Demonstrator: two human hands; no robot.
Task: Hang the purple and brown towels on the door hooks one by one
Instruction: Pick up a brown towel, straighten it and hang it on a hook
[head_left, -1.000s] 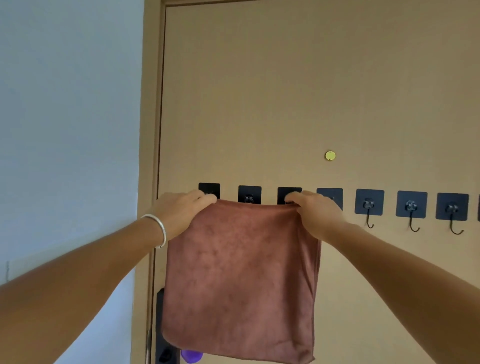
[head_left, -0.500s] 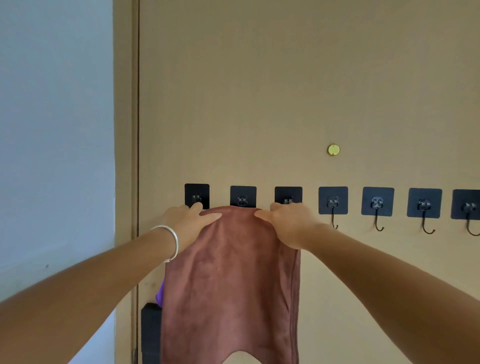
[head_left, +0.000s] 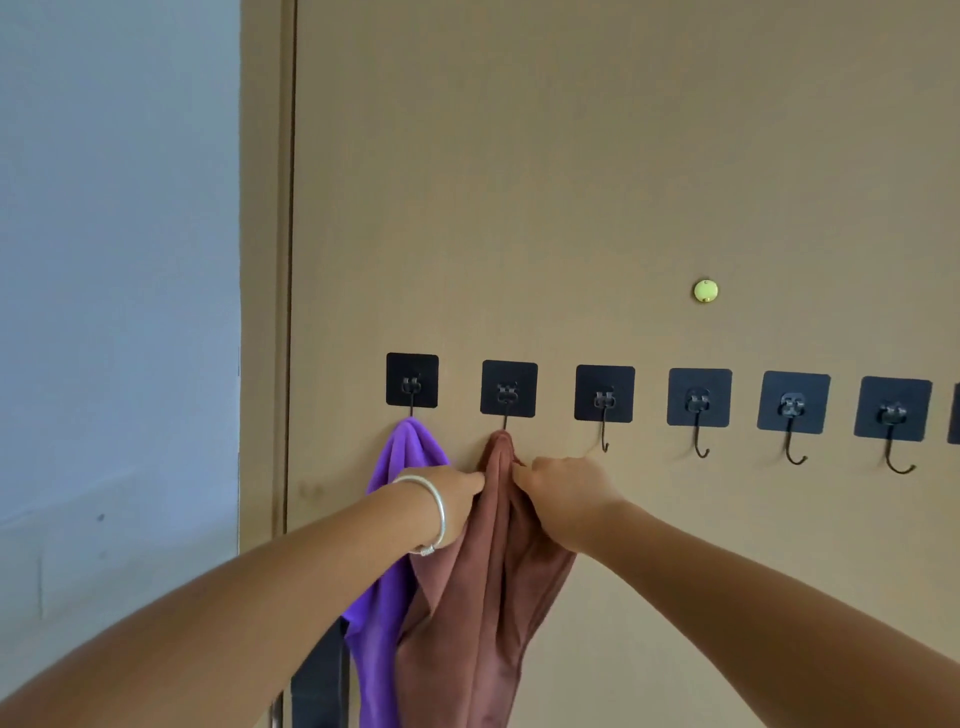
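Door (head_left: 571, 182) — brown towel (head_left: 483, 597) seemingly hooked, between both hands' grip.

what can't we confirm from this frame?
- Head view: whether the brown towel sits on the second hook; cloth covers the tip.
- Left hand and right hand: fingertips buried in folds.
- Both towels' lower ends, purple towel included, cut off by the bottom edge.
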